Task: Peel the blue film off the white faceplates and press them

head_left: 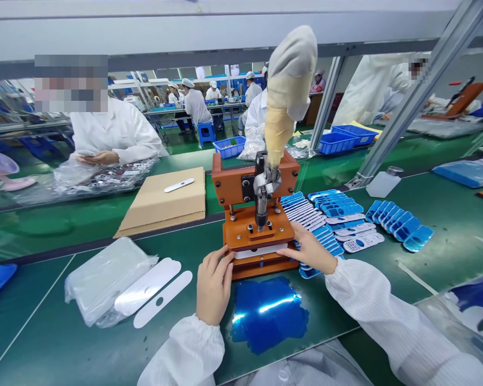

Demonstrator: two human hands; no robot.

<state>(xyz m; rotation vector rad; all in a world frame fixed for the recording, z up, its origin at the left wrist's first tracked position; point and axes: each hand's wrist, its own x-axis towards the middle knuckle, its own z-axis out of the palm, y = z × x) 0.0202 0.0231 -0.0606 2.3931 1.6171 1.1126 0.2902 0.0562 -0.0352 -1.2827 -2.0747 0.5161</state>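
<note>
A brown press [261, 228] with a cloth-wrapped lever [284, 102] stands in front of me. Between its upper and lower plates lies a white strip [260, 251]. My left hand [214, 284] is at the strip's left end, fingers bent against the edge of the press. At the right end, my right hand [312, 249] has its thumb and fingers closed on the strip; the fingertips are partly hidden behind the upper plate. A shiny blue film sheet [269, 316] lies on the table just before the press.
Blue-filmed panels [338, 206] lie in rows to the right, beside a clear bottle [384, 182]. On the left are a plastic-wrapped stack [110, 279] and loose white strips [163, 300]. Cardboard [169, 201] lies behind. A co-worker [108, 128] sits across the line.
</note>
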